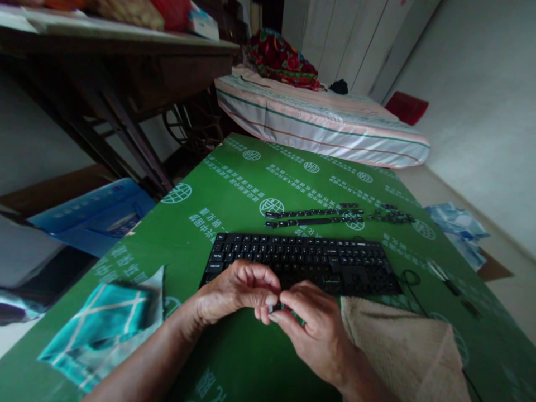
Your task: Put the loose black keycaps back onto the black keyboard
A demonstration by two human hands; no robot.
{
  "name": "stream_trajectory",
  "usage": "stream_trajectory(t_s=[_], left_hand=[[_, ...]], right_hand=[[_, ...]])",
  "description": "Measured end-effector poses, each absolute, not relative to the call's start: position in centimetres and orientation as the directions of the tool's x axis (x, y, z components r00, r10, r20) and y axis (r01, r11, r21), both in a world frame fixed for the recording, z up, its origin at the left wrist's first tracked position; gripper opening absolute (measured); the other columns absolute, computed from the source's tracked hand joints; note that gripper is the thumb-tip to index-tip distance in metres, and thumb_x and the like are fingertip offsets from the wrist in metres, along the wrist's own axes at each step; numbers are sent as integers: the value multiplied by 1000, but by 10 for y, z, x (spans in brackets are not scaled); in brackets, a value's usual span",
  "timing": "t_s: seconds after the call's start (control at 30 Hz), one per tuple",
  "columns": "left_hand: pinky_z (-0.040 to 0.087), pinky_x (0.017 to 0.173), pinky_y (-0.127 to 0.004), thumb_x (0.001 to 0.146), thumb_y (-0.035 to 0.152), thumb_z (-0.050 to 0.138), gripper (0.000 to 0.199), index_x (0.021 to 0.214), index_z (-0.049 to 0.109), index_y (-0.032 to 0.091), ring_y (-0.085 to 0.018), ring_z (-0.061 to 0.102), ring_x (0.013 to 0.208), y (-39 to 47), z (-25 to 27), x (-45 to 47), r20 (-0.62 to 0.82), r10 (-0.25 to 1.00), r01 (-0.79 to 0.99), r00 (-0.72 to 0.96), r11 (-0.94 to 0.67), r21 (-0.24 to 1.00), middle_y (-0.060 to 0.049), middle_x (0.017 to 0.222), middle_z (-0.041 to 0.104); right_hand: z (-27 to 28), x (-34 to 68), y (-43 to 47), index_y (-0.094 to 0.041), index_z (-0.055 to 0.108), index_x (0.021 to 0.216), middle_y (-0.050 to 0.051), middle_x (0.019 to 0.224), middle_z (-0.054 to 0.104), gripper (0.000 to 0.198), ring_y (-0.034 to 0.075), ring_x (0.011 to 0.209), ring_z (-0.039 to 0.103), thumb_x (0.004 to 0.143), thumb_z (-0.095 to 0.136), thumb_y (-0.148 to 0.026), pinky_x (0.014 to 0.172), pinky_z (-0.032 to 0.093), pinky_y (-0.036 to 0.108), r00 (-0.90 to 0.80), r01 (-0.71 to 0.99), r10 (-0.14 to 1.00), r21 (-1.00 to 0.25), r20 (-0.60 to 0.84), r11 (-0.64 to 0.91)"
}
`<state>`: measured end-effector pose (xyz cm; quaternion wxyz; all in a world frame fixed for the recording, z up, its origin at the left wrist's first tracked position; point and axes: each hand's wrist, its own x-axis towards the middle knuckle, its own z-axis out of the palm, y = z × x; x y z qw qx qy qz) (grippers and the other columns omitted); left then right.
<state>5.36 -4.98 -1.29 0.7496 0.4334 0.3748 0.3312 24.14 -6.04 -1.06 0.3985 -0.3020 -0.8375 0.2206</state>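
My left hand and my right hand meet in front of a black keyboard. Thumbs and fingers of both hands are closed on a small dark keycap, which they mostly cover. The keyboard lies flat on a green table, with some keys gone from its lower and right parts. Beyond it, loose black keycaps lie in rows, and more keycaps sit in a cluster to the right.
A teal checked cloth lies at the left of the green table, a beige cloth at the right. Thin tools and the keyboard's cable are farther right. Past the table's far edge stands a bed; a wooden desk is at left.
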Motion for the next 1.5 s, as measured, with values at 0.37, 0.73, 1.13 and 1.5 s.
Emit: stream_trajectory(t_s=[0.37, 0.73, 1.13, 1.5], left_hand=[[53, 52, -18, 65, 33, 84, 35, 88, 67, 13, -12, 67, 51, -50, -19, 54, -285, 776, -215, 562, 471, 856, -2, 63, 71], [51, 55, -21, 70, 34, 80, 34, 90, 64, 12, -14, 69, 61, -50, -8, 56, -284, 819, -137, 499, 398, 907, -5, 79, 74], [51, 56, -21, 76, 25, 75, 26, 95, 64, 10, -11, 66, 58, -45, -10, 33, -178, 951, -223, 251, 236, 946, -6, 78, 73], [52, 56, -21, 75, 26, 76, 29, 95, 64, 10, -12, 66, 60, -44, -7, 34, -202, 942, -188, 270, 257, 948, -6, 78, 73]], right_hand=[[-13, 245, -64, -16, 65, 82, 3, 70, 67, 14, 16, 69, 61, 90, 54, -17, 66, 51, 29, -562, 313, 668, -622, 488, 717], [-21, 268, -36, -17, 67, 91, 6, 81, 66, 9, 18, 83, 61, 87, 59, -16, 74, 55, 33, -512, 397, 670, -543, 538, 740], [-38, 286, 7, -20, 70, 85, 11, 107, 65, 8, 26, 114, 55, 84, 63, -21, 96, 51, 46, -555, 557, 664, -369, 501, 744], [-38, 285, 7, -19, 69, 85, 11, 108, 66, 10, 26, 115, 55, 85, 60, -17, 96, 51, 47, -623, 573, 654, -319, 430, 755]])
